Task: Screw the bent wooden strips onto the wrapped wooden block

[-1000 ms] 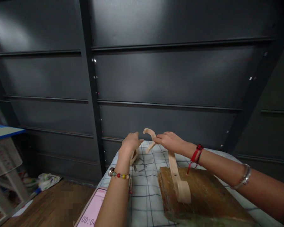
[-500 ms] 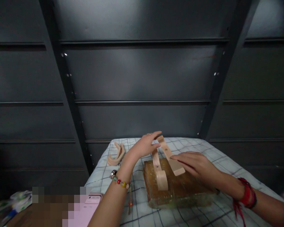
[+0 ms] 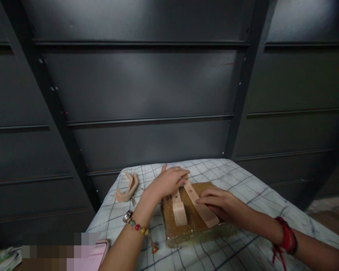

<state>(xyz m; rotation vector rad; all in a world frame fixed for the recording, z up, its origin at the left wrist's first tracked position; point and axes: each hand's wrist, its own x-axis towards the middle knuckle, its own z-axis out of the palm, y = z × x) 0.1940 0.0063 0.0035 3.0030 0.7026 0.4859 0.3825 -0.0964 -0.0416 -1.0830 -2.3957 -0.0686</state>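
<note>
Bent wood (image 3: 128,189) lies on the checked cloth (image 3: 243,180); the left hand (image 3: 171,181) curls over the strips' far ends, whether pinching I cannot tell. On the wrapped block (image 3: 193,216), beside the left strip (image 3: 180,213), the right strip (image 3: 207,216), raised half a second ago, now appears lowered alongside, its edge pinched by the right hand (image 3: 222,202).

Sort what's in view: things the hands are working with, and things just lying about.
Apparently in use:
right wooden strip, right hand touching it, left hand by its far end
left wooden strip, beside it
brown block, beneath both

Lying about:
curved wood, untouched, perhaps a related part
phone, partly pixelated
</note>
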